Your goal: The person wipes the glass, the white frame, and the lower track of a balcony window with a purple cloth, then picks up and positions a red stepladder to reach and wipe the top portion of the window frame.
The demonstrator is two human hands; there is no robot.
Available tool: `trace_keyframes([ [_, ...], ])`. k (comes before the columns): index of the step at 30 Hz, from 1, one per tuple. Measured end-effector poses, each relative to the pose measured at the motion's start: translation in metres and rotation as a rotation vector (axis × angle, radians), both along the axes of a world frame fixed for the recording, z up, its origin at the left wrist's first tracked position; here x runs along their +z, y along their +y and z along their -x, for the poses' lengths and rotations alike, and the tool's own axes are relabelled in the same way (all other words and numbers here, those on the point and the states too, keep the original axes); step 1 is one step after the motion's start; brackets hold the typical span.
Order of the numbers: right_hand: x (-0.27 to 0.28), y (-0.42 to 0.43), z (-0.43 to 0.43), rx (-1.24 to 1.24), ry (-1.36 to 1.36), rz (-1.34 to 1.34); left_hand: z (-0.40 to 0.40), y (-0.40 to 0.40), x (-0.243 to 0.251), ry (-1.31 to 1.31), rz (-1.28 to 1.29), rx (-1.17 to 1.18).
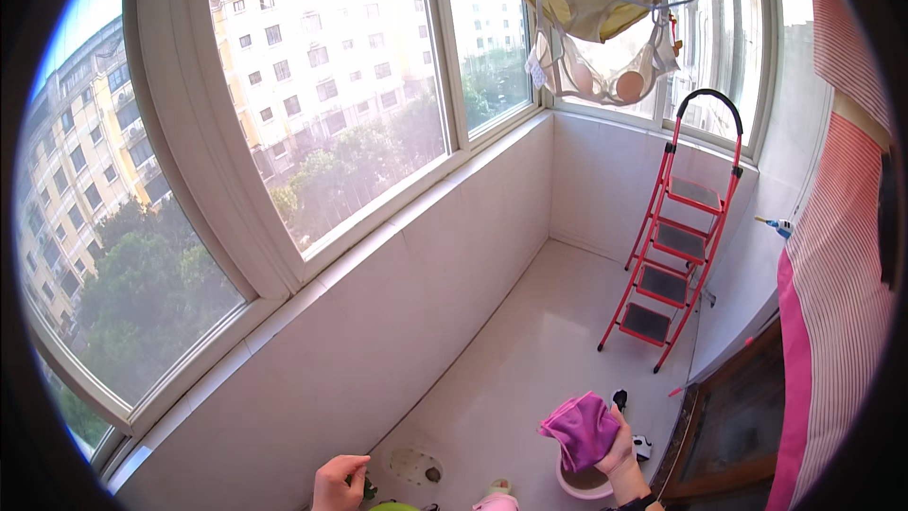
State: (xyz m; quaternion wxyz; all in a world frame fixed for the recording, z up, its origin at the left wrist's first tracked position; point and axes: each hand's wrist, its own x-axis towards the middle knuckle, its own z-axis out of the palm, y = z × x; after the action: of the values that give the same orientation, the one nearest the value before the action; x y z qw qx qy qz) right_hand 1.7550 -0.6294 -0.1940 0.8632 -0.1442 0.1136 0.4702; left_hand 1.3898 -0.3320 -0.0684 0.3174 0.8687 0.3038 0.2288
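Observation:
My right hand (620, 451) grips a folded purple cloth (583, 431), its pink edge showing at the left. Below the cloth is a pale pink basin (587, 493), partly hidden by the cloth and my wrist. At the bottom, left of centre, my left hand (341, 484) is raised with its fingers curled in and nothing visible in them. Some green leaves (369, 488) show just beside it, mostly hidden. Between my hands, a slipper-clad foot (500, 487) and pink clothing (496, 502) appear at the lower rim.
A red folding step ladder (670, 241) leans near the far corner. Underwear (596, 0) hangs on hangers above it. Windows (333, 85) line the left wall. Striped curtains (844, 284) hang at right beside a dark wood-framed door (738, 426). A drain plate (415, 467) lies on the floor.

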Motion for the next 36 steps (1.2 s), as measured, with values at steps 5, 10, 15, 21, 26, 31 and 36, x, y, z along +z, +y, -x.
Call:
trace_keyframes([
  [5, 0.035, 0.025, -0.075, -0.054, -0.113, 0.169, -0.129, 0.085, -0.035, -0.174, -0.025, -0.057],
  [10, 0.057, 0.024, -0.148, -0.302, -0.194, 0.139, -0.301, 0.14, 0.01, -0.255, -0.071, -0.278],
  [15, 0.076, 0.005, -0.185, -0.36, -0.191, 0.248, -0.419, 0.145, 0.068, -0.356, -0.094, -0.518],
  [21, 0.092, -0.016, -0.291, -0.508, -0.233, 0.278, -0.533, 0.142, 0.068, -0.327, -0.175, -0.659],
  [26, 0.073, -0.023, -0.427, -0.547, -0.295, 0.207, -0.638, 0.124, 0.067, -0.213, -0.116, -0.702],
  [31, 0.066, -0.025, -0.535, -0.565, -0.243, 0.158, -0.779, 0.09, 0.062, -0.142, -0.239, -0.749],
  [36, 0.013, -0.017, -0.633, -0.567, -0.209, 0.087, -0.899, 0.085, 0.054, 0.008, -0.377, -0.818],
])
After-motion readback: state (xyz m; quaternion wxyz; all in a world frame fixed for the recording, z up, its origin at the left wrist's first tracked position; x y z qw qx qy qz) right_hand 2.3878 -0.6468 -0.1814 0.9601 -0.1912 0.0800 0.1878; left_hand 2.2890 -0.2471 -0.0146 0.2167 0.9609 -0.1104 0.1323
